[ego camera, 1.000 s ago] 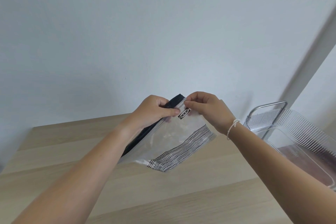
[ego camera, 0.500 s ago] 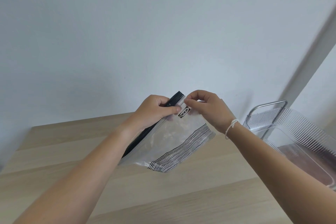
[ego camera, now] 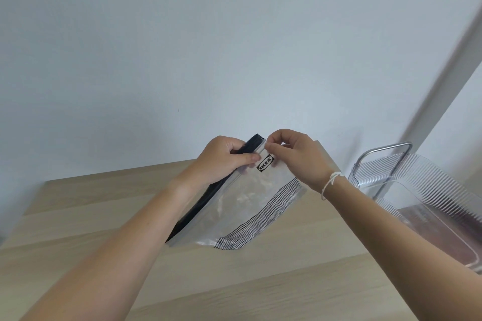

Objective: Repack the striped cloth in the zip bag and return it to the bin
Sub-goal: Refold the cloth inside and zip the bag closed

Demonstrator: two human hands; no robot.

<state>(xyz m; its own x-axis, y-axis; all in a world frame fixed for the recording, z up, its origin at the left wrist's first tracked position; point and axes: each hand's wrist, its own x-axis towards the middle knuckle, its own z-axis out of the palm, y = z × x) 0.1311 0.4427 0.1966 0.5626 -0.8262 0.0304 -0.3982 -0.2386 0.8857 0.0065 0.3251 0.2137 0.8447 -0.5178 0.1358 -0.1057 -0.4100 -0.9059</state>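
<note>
I hold a clear zip bag [ego camera: 240,206] with a black zip strip and a printed black striped band above the wooden table [ego camera: 109,206]. My left hand [ego camera: 221,161] pinches the zip edge near its upper end. My right hand [ego camera: 300,156] pinches the same top corner beside the logo. The bag hangs tilted, its lower corner close to the tabletop. Whether a striped cloth lies inside I cannot tell; the bag looks flat and see-through. The clear ribbed bin [ego camera: 430,190] with a metal handle stands at the right.
A pale wall rises behind the table. A grey door or window frame [ego camera: 443,65] runs diagonally at the upper right. Something dark reddish lies in the bottom of the bin.
Both hands and the bag have risen slightly; my fingers have shifted a little along the zip's top corner.
</note>
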